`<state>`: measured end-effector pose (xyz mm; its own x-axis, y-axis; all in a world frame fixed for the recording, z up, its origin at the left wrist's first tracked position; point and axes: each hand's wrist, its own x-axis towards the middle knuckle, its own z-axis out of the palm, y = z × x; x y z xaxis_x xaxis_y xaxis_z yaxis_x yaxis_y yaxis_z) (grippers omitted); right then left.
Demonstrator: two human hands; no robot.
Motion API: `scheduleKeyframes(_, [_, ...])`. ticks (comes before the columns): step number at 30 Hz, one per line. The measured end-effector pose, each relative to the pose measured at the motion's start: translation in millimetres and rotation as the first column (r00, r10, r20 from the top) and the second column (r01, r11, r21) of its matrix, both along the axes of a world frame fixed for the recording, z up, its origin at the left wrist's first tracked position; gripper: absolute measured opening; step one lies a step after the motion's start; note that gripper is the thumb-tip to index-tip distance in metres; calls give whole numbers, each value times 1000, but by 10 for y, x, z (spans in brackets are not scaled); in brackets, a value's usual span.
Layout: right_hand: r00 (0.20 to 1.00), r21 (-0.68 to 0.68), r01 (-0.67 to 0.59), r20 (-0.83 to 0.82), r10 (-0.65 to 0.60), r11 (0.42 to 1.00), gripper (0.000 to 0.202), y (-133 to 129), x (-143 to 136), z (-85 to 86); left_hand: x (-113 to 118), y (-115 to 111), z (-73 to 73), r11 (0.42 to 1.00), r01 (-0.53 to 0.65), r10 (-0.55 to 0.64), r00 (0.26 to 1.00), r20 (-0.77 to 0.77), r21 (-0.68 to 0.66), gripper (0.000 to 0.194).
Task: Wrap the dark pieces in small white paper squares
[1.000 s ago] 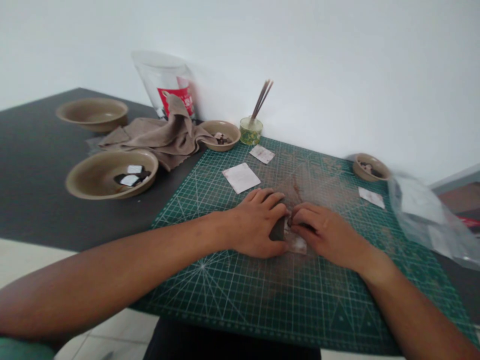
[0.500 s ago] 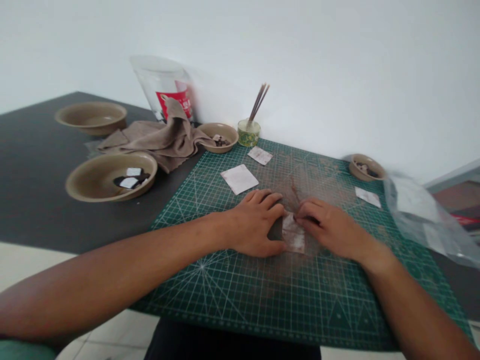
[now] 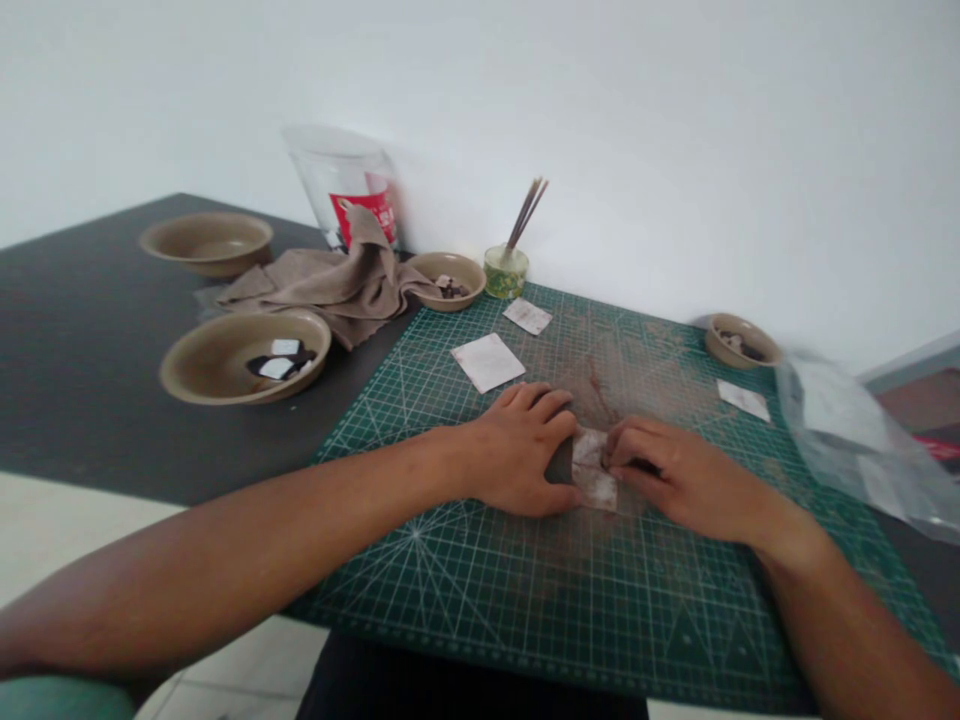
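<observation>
Both my hands rest on the green cutting mat [image 3: 525,590] near its middle. My left hand [image 3: 517,450] lies curled, fingertips pressing the left edge of a small stained white paper square [image 3: 595,473] with a dark piece under it. My right hand [image 3: 679,475] presses the same paper from the right with bent fingers. The paper lies flat on the mat between the two hands. What lies beneath the fingers is hidden.
Two more paper squares [image 3: 487,361] [image 3: 527,316] lie farther back, another [image 3: 742,399] at right. Tan bowls [image 3: 244,355] [image 3: 206,240] [image 3: 448,278] [image 3: 739,338], a brown cloth [image 3: 330,285], a plastic bag [image 3: 349,190], a cup of sticks [image 3: 506,270] and clear plastic [image 3: 855,435] surround the mat.
My right hand has slid a little to the right, uncovering more of the paper square. The left hand stays in place. The view has shifted slightly.
</observation>
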<state>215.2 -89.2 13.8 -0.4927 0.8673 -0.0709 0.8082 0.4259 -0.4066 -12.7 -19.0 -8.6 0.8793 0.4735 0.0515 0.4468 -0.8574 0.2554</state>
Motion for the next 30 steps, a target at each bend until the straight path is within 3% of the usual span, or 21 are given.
scheduleKeyframes(4, [994,-5,-106,-32,106,994,9,-28,-99,-30,3,-3,5,1000,0,0,1000,11,22,66])
scheduleKeyframes(9, [997,115,64,24,-67,991,10,73,-55,-47,4,1,4,1000,-9,9,1000,7,16,67])
scheduleKeyframes(15, [997,14,-66,-29,67,998,10,-17,-63,-24,4,-5,13,1000,-11,11,1000,4,11,67])
scheduleKeyframes(21, [997,114,72,13,-74,991,10,38,-83,-63,5,-4,21,1000,-9,9,1000,-12,15,68])
scheduleKeyframes(26, [997,92,-73,12,72,993,9,34,-107,-77,4,-5,16,1000,-4,4,1000,0,10,68])
scheduleKeyframes(30, [994,159,72,68,-83,985,10,55,-21,-40,1,-1,7,1000,-6,6,1000,9,12,68])
